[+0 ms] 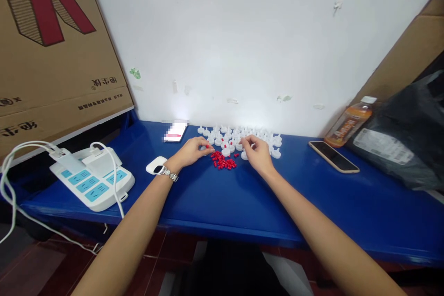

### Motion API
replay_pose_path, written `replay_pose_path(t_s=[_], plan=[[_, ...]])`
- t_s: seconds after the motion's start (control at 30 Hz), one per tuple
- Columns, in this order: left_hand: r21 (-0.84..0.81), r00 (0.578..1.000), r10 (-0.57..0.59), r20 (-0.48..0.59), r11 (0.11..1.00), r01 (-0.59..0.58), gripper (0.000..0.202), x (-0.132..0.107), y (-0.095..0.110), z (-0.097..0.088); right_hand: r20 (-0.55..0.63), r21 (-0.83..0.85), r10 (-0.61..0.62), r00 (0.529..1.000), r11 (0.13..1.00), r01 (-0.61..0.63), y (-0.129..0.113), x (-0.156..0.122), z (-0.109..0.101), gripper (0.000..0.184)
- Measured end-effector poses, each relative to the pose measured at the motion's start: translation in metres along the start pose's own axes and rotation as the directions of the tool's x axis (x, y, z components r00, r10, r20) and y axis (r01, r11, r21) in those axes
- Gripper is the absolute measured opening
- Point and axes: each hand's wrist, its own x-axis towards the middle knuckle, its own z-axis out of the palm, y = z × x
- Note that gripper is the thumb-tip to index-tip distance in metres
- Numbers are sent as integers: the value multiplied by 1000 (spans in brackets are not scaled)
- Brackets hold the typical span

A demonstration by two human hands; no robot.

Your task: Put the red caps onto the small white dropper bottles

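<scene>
My left hand [193, 152] is closed in a pinch at the left side of the pile, with a small red cap [207, 146] between thumb and fingertips. Below and between my hands lies a heap of small red caps [225, 163] on the blue table. My right hand [257, 152] has its thumb and index finger pressed together at the edge of the white nozzle lids [227, 136]; what it pinches is hidden. Several white lids stand spout-up in a wide cluster behind both hands. A few of the front ones show red tips, such as one white lid [225, 151].
On the left stand a white power strip [104, 194] with cables and a white oval item [155, 164]. A lit phone [176, 131] lies by the wall. At right are a dark phone [333, 156], an orange drink bottle [349, 125] and a black bag [409, 125].
</scene>
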Motion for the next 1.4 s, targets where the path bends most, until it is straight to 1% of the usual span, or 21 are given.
replay_pose_path(t_s=[0.1,0.17,0.27,0.37,0.47,0.57,0.63,0.7,0.77,0.8,0.87,1.0,1.07,1.27,1.4], plan=[[35,999,-16,-52,999,17,37,0,-2,4,5,-95,-15,1000,995,15,3,0,-2,30],[52,997,-29,-67,998,33,35,-1,-3,6,8,-137,-10,1000,991,11,3,0,-4,30],[42,998,-66,-21,997,67,33,-1,-3,8,27,-178,19,999,984,-14,4,0,-8,28],[29,995,-96,-7,995,96,31,0,-7,8,47,-241,31,998,970,-19,6,1,-14,17],[22,994,-91,-55,996,92,27,2,-12,9,84,-300,63,994,953,-35,9,3,-18,7],[46,991,-69,-117,996,75,21,5,-14,11,132,-338,92,987,940,-42,11,2,-20,8],[70,987,-52,-150,996,63,19,6,-13,12,146,-377,42,988,926,16,8,1,-17,11],[85,986,-42,-162,995,56,19,6,-11,13,167,-427,-49,985,897,117,3,1,-11,15],[90,987,-38,-158,995,53,19,6,-9,14,215,-455,-120,969,865,209,-4,3,-3,20],[89,987,-40,-156,995,54,19,6,-9,14,248,-459,-133,960,856,237,-7,6,1,22],[79,988,-47,-150,995,59,20,6,-8,13,318,-461,-116,941,848,261,-13,14,9,21],[65,990,-58,-130,996,67,19,5,-8,13,421,-453,-31,907,859,240,-16,33,19,12],[65,990,-53,-128,996,62,19,5,-8,12,427,-442,-19,904,868,227,-13,40,21,12],[52,990,-73,-121,995,80,17,5,-12,13,348,-427,-31,937,885,188,-5,49,22,12],[39,990,-75,-120,996,80,17,4,-13,13,319,-444,-37,947,877,184,-2,51,27,14]])
